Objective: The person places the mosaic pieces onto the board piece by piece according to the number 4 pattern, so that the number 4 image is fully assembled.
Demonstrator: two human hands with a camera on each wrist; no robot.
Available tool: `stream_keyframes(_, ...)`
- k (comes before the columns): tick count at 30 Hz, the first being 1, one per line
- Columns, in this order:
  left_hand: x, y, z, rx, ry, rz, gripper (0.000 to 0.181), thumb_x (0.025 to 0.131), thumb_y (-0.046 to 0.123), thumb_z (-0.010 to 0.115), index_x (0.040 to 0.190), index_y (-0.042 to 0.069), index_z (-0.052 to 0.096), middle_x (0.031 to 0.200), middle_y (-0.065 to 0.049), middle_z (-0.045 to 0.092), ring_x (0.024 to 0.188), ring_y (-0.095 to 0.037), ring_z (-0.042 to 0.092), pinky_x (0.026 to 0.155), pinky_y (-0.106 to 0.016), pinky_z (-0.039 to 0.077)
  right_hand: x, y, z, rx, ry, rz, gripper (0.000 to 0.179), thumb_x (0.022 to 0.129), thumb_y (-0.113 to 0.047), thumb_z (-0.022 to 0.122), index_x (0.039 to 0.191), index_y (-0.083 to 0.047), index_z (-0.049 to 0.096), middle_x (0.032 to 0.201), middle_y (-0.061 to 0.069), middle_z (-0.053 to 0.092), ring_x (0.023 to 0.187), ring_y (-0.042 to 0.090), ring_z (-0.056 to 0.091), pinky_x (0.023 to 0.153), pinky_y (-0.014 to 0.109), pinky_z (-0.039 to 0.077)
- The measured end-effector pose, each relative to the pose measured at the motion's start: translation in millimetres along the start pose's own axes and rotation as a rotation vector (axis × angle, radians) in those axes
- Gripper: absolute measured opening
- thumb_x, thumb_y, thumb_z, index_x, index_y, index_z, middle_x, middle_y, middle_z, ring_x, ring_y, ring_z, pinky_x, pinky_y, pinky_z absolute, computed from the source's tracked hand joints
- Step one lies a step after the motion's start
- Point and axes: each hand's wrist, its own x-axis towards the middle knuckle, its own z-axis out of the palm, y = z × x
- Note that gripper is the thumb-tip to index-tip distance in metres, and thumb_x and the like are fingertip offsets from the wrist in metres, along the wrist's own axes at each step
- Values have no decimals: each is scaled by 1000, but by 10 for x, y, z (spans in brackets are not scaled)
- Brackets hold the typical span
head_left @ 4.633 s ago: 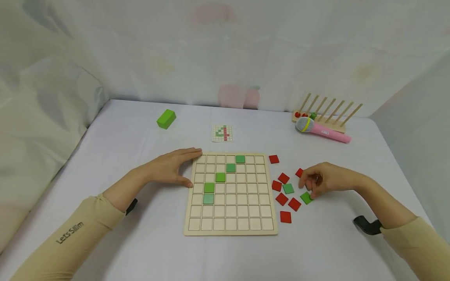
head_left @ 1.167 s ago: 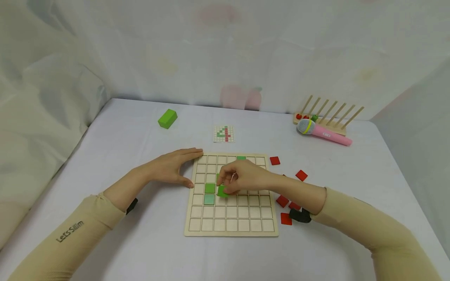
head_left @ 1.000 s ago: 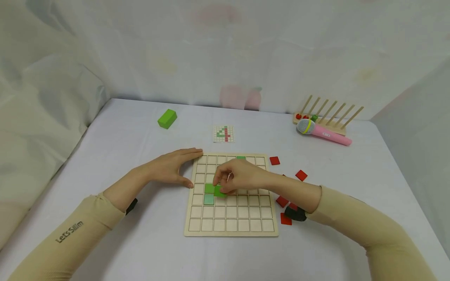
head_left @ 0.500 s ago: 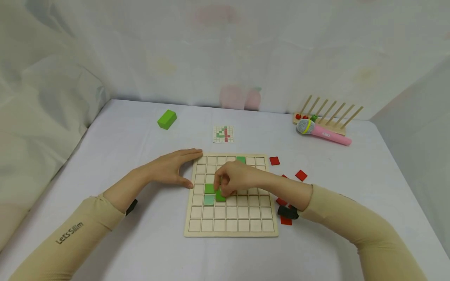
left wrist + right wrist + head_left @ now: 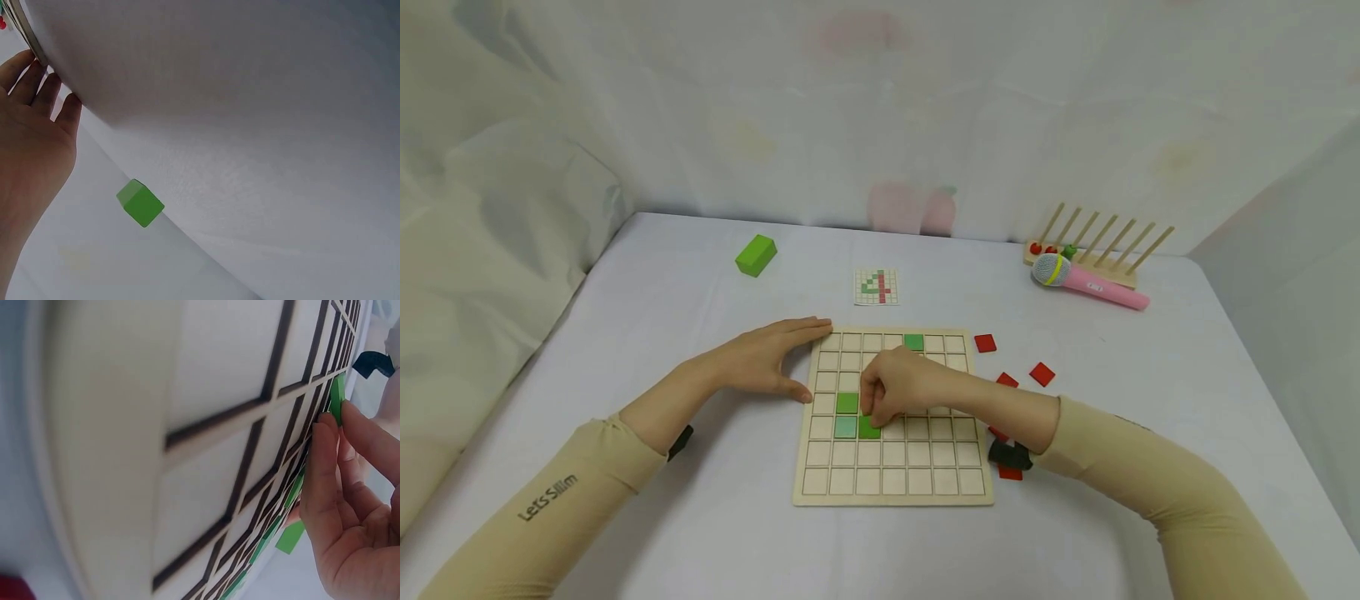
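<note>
A square wooden grid board [image 5: 895, 480] lies in the middle of the table. My right hand [image 5: 901, 383] is low over it, pinching a green tile [image 5: 869, 428] at the cell right of a teal tile [image 5: 846, 427]. The right wrist view shows this green tile [image 5: 337, 400] tilted between thumb and fingers. Other green tiles sit at one cell above the teal tile [image 5: 847, 402] and in the far row [image 5: 913, 342]; my right hand hides the cells between. My left hand [image 5: 763, 356] rests with fingers spread, fingertips and thumb touching the board's left edge.
Several red tiles [image 5: 1042, 374] lie right of the board, partly under my right forearm. Behind the board is a small pattern card [image 5: 876, 287]. A green block [image 5: 756, 255] stands back left; a pink microphone [image 5: 1101, 286] lies before a wooden peg rack [image 5: 1112, 268] back right.
My right hand has picked up the green tile at the right and carried it left onto the board. In the last second it lowered the tile toward the near side. My left hand stays put.
</note>
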Motion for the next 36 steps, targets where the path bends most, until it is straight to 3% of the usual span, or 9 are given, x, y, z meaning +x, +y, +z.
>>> stream_keyframes(20, 11, 0, 1, -3, -11, -12, 106, 70, 54, 84, 155, 19, 33, 164, -4, 30, 153, -29, 28, 124, -51, 28, -17, 5, 6, -75, 16, -30, 9, 77, -7, 78, 78, -15, 73, 66, -5, 66, 61, 4, 54, 57, 17, 43)
stream_keyframes(25, 6, 3, 0, -6, -8, -7, 106, 70, 55, 83, 155, 18, 33, 164, -5, 30, 152, -29, 29, 124, -51, 28, -58, 40, -91, -61, 19, -43, 6, 80, -5, 73, 82, -11, 73, 71, -3, 67, 63, 6, 56, 59, 18, 46)
stream_keyframes(36, -5, 15, -14, 6, -5, -5, 106, 70, 53, 84, 156, 16, 32, 164, -6, 30, 152, -30, 29, 124, -51, 28, -294, 373, -399, -89, 141, -9, 8, 84, -11, 72, 90, -16, 74, 77, -4, 64, 75, 10, 55, 69, 23, 47)
